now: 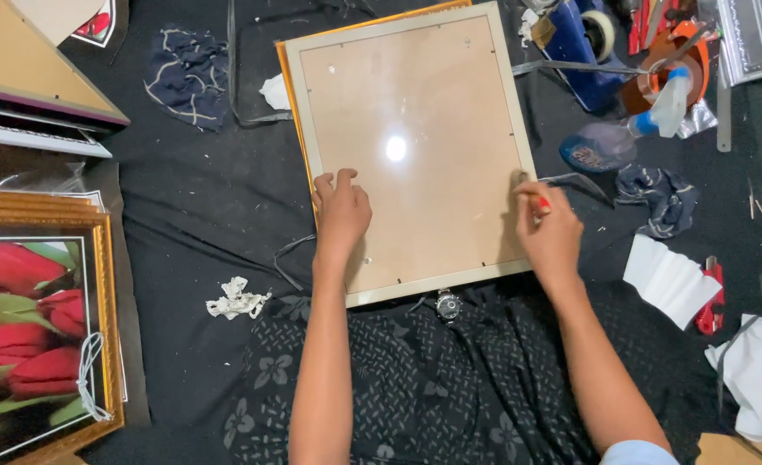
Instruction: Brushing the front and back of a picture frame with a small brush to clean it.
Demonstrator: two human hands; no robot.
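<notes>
1. A black cloth covers the work surface, strewn with framing clutter.
2. The left hand lies flat, fingers spread and holding nothing, pressing the backing board near the left edge of the picture frame.
3. The right hand pinches a small red tool at the frame's right edge, fingers closed round it.
4. The frame lies face down, in front of the person's lap.
5. Farther out: a spray bottle to the right, a tulip picture in a gold frame to the left, and a white paper scrap.
</notes>
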